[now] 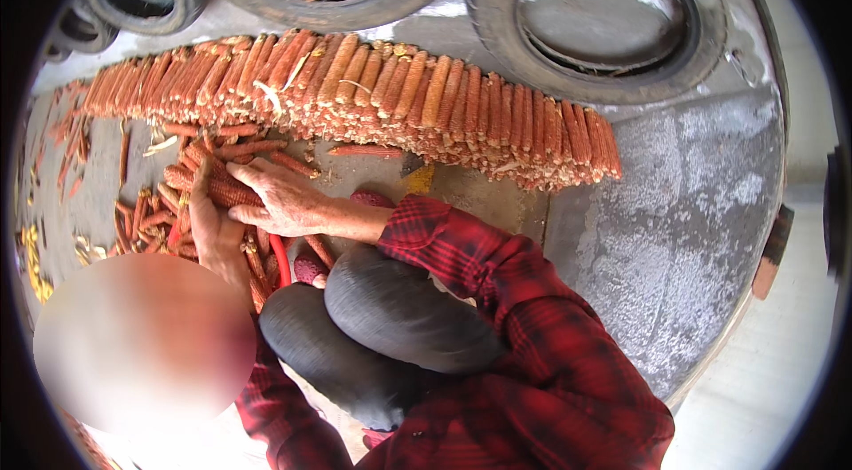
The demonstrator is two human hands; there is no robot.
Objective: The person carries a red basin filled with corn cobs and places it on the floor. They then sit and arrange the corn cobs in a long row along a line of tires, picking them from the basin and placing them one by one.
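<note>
Between my two hands is a small bunch of bare reddish corn cobs (229, 190), lying roughly side by side. My left hand (214, 230) cups their near side with its fingers pointing up. From the right, my right hand (283, 198) presses against their ends, thumb and fingers spread around them. Beneath and beside the hands lies a loose heap of cobs (156, 214), partly hidden by my hands. A red curved rim (282, 260) shows among the cobs by my knee; what it belongs to is mostly covered.
A long stacked row of corn cobs (399, 87) curves across the concrete floor (639, 217). Behind it lie several tyres (496, 10). Yellow pieces (34, 263), perhaps corn, are at the far left. A blurred oval covers the lower left.
</note>
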